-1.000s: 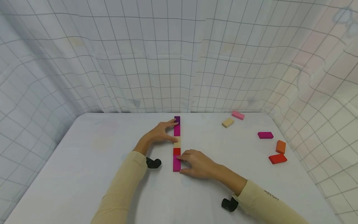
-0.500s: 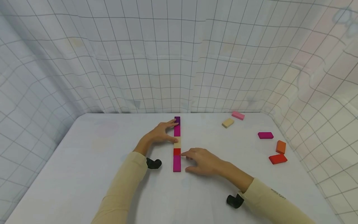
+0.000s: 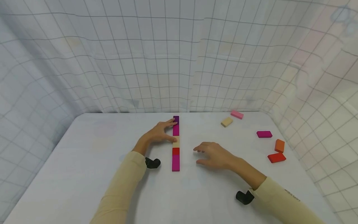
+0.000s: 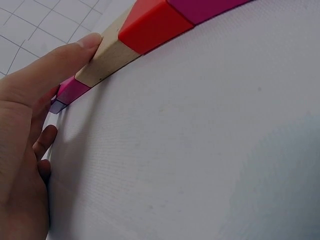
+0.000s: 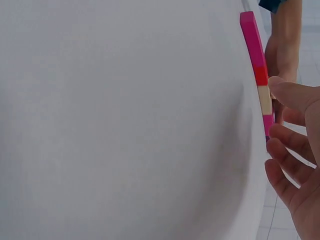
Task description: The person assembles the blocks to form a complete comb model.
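White cloth printed with dark grid lines forms a curtain [image 3: 145, 68] behind and to both sides of a pale table [image 3: 92, 155]. Beige fabric covers both forearms: the left sleeve [image 3: 118, 186] enters from the lower edge, and the right sleeve [image 3: 282, 199], bearing small dark lettering, from the lower right.

Near the middle of the table lies a straight row of blocks, set end to end and running away from the person. From far to near it comprises a dark purple block [image 3: 177, 117], a magenta block [image 3: 176, 131], a beige block [image 3: 176, 145], a red block [image 3: 175, 151] and a second magenta block [image 3: 175, 163].

The left hand [image 3: 158, 132] spans the far part of the row from its left side, unclenched: the thumb rests on the beige block, and a fingertip lies at the dark purple one. The right hand [image 3: 213, 155] is released, its fingers loosely bent, apart from the row on its right.

Black devices [image 3: 153, 163] sit at the wrists. Five loose blocks occupy the table's right side: magenta [image 3: 264, 134], red [image 3: 276, 157], pink [image 3: 237, 114], orange [image 3: 279, 145] and beige [image 3: 227, 122]. Orange and red lie close together; whether they touch cannot be told.
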{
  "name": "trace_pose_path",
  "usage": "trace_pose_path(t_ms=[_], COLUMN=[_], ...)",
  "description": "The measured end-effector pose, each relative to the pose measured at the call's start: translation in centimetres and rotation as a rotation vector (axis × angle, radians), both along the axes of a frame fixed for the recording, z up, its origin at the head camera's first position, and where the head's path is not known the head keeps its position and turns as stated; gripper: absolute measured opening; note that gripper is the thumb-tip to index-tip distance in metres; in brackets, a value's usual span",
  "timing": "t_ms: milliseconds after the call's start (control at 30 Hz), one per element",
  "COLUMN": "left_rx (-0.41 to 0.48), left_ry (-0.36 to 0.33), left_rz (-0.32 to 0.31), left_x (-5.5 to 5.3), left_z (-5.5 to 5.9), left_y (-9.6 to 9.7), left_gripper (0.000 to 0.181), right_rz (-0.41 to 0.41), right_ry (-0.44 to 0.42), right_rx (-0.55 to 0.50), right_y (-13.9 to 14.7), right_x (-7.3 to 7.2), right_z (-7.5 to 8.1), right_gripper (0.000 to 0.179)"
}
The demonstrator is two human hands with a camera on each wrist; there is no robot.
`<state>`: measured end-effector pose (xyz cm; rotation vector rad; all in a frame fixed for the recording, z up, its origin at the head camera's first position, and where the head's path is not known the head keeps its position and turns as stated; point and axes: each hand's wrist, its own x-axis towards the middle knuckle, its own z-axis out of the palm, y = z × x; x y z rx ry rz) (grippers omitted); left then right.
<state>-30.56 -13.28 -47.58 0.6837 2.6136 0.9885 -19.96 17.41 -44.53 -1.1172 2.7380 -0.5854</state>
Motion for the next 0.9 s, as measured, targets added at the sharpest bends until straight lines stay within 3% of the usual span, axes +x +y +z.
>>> trace_pose_path(t_ms=[367,567,900], left_rx=[-0.006,0.022,0.028], left_ry=[-0.003,0.005,0.014], left_rz=[0.003,-0.007,-0.015], left_x=[0.1,0.0,0.0], left_z=[0.2,0.1,0.0], left_y=[0.0,0.0,0.0], left_gripper=[0.09,0.091,0.091], right_rz=[-0.067,-0.147,-0.316], right_ry=[0.017,-0.007,0.015], right_rx=[-0.066,-0.101,-0.141], right_y=[4.7,7.5,13.5], right_x=[-1.2,-1.5,-0.3], right_z=[0.6,0.4,0.5], right_gripper=[0.043,0.043,0.045])
